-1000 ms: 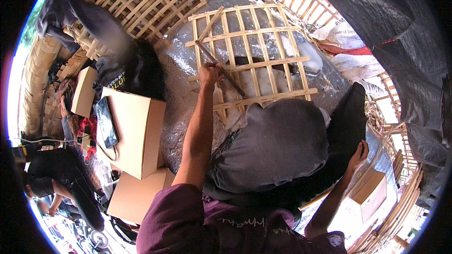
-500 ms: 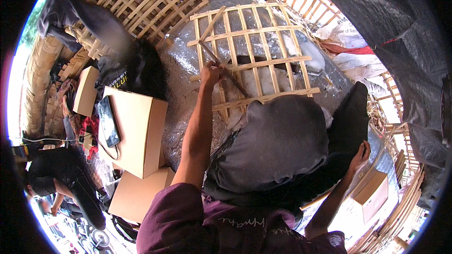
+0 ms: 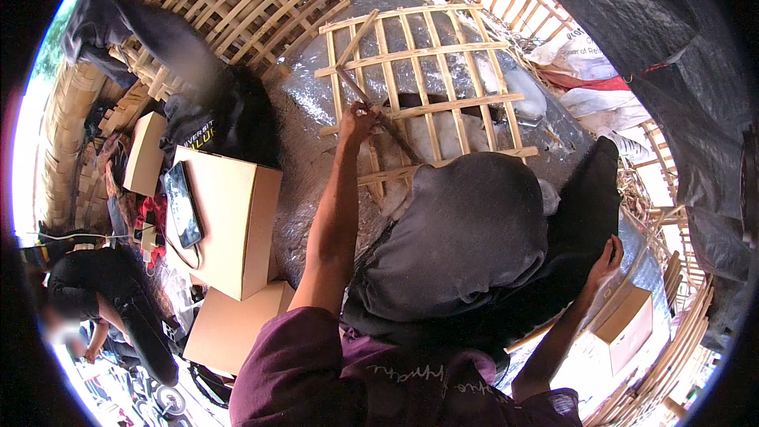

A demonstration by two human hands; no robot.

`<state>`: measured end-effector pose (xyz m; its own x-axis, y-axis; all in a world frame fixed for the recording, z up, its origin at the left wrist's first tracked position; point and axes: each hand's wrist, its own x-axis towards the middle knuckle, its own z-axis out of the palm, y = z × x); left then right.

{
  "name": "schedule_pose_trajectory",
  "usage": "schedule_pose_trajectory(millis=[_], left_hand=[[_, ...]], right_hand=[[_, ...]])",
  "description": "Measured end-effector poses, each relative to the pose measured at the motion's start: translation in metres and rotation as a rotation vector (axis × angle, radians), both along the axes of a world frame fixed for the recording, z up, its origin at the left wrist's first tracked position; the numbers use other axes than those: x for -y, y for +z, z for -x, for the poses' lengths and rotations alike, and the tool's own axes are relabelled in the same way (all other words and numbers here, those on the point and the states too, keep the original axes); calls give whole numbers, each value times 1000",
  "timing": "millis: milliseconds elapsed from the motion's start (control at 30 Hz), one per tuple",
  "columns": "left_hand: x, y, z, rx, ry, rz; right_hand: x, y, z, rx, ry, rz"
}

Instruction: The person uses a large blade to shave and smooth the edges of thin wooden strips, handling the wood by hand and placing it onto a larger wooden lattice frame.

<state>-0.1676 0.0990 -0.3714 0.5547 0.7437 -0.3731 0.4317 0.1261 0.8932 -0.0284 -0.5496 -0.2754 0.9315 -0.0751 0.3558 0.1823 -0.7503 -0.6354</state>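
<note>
A lattice panel of pale bamboo strips (image 3: 443, 51) lies on shiny sheeting in front of me. My left hand (image 3: 360, 120) is at its near-left part, with bent fingers closed on a darker bamboo stick (image 3: 398, 140) that crosses the panel diagonally. The fingertips' exact contact is partly hidden. My right hand (image 3: 606, 261) rests low at the right, beside the dark cloth (image 3: 587, 205) over my leg; its fingers are loosely curved, and I see nothing in them. A large rounded dark cloth form (image 3: 458, 237) covers the panel's near edge.
At the left, cardboard boxes (image 3: 257, 229) carry a phone (image 3: 183, 204). Behind them stands another woven bamboo panel (image 3: 237, 0). A person in dark clothes (image 3: 111, 292) bends at the lower left. Dark sheeting (image 3: 672, 71) hangs at the right, above a cardboard box (image 3: 624, 320) and bundled bamboo strips.
My left hand stays on the stick with hardly any shift. The dark cloth form moves slightly, and the other person's head shifts a little. My right hand holds its place.
</note>
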Motion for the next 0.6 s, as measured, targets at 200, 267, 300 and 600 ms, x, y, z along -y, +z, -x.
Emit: schedule_pose_trajectory(millis=[200,267,300,600], left_hand=[[17,22,-10,-65,-46,-34],[14,16,-9,-31,-52,-38],[13,12,-9,-32,-49,-39],[14,9,-8,8,-56,104]], right_hand=[[10,-4,-2,18,-1,23],[7,-1,-2,31,13,32],[7,-2,-3,31,16,31],[5,0,0,21,11,36]])
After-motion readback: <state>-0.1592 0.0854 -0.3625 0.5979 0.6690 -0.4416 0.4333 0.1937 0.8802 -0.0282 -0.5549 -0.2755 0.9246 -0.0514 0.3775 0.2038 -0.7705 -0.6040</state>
